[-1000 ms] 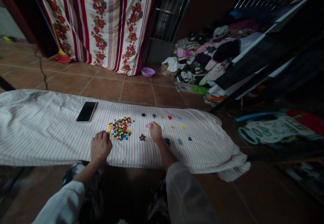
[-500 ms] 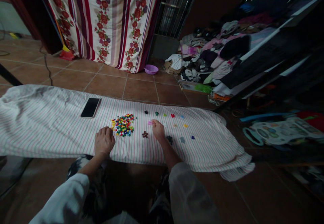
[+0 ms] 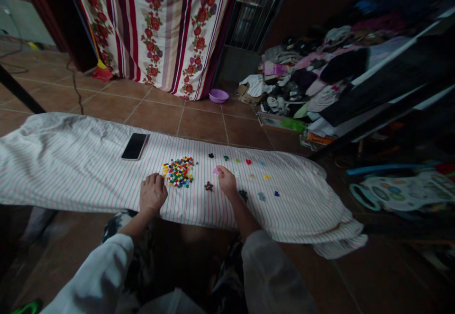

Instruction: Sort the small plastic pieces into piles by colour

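Pieces in pink [image 3: 215, 171] were seen in the head view on the striped cloth [image 3: 85, 157], just left of the right hand's [image 3: 227, 180] fingertips; no long axis could be made out. The right fingers were bunched together. The left hand [image 3: 153, 192], farther off, was placed with fingers curled beside the mixed pile's [image 3: 180, 172] near left edge. Whether anything was gripped by either could not be told.

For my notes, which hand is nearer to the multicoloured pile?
Left. The left hand is just left of the pile; the right hand, at pink pieces, is farther to its right.
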The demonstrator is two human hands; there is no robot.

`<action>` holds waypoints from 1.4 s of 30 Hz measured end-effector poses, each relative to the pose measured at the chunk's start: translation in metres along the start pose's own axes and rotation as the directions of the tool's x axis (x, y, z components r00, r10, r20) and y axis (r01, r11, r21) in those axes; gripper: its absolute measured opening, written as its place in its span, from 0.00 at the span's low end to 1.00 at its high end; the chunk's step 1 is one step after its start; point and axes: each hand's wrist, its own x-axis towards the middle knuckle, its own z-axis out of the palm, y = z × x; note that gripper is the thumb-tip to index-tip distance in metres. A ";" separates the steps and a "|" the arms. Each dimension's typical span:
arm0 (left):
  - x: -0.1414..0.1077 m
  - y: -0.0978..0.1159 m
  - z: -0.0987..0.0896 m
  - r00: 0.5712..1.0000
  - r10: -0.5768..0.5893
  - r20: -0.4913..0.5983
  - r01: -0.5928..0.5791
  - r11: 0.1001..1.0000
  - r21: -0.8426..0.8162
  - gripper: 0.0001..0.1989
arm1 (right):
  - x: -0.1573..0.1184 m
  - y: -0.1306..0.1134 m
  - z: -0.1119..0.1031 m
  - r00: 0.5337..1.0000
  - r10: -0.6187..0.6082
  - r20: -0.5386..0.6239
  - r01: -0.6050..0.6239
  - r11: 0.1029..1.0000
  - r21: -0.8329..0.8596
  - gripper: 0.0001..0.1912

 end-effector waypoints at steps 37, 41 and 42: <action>0.001 0.005 -0.013 1.000 -0.005 0.026 0.005 1.000 -0.002 0.11 | -0.077 -0.098 0.045 0.929 -0.311 0.198 0.330 0.942 -0.066 0.07; 0.000 0.004 -0.011 1.000 -0.001 0.020 0.001 1.000 0.004 0.11 | -0.079 -0.100 0.042 0.934 -0.313 0.170 0.326 0.944 -0.052 0.07; 0.000 0.004 -0.011 1.000 0.002 0.019 -0.002 1.000 0.010 0.11 | -0.080 -0.101 0.041 0.936 -0.311 0.166 0.323 0.945 -0.049 0.07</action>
